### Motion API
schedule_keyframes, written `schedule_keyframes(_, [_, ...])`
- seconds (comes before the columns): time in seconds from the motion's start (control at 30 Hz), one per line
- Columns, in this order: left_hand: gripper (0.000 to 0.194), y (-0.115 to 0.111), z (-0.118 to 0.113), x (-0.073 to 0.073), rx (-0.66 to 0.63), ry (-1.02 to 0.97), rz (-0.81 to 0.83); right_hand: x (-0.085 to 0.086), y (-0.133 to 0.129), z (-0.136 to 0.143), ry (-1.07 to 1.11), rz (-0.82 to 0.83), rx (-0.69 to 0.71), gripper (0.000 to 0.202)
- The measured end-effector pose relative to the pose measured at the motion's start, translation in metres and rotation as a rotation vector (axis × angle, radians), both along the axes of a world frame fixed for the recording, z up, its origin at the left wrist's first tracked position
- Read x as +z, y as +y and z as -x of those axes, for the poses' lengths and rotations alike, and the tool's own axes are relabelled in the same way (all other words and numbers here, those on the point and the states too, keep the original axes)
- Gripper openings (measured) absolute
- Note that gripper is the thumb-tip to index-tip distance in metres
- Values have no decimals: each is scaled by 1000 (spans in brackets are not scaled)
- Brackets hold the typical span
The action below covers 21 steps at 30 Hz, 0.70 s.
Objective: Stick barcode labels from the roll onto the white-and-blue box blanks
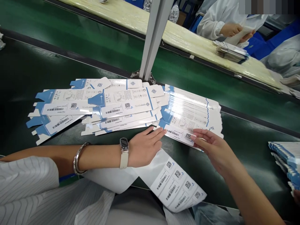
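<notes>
My left hand (146,147), with a watch at its wrist, reaches its fingertips to the left end of a white label (174,133) on the nearest flat carton (181,122). The thumb and fingers of my right hand (208,142) pinch the label's right end beside its QR code. That carton lies at the front of a fanned stack. Left of it, overlapping flat cartons (124,103) carry similar barcode labels. A curling sheet of labels (174,184) hangs over the table edge below my left hand.
A metal post (153,40) rises behind the cartons, beside a green conveyor belt (105,53). Another stack of cartons (287,159) lies at the right edge. Across the belt, a person's hands hold paper above a carton stack (231,51).
</notes>
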<state>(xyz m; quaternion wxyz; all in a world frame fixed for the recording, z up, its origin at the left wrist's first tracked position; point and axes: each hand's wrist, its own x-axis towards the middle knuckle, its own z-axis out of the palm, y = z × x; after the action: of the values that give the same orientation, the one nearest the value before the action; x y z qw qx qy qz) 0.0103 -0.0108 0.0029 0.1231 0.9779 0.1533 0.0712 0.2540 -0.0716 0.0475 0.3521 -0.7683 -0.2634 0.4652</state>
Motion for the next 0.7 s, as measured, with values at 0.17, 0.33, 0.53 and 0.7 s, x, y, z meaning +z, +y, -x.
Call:
schedule_keyframes(0.17, [20, 0, -1, -1, 5, -21, 0, -9, -11, 10, 23, 36, -61, 44])
schedule_keyframes(0.33, [19, -1, 0, -1, 13, -41, -16, -15, -16, 18, -86, -56, -123, 37])
schedule_keyframes(0.53, [20, -1, 0, 0, 16, -3, -9, -17, -26, 23, -391, -81, -57, 45])
schedule_keyframes(0.7, [21, -1, 1, 0, 16, -1, -22, -24, -25, 50, -1115, -300, 123, 53])
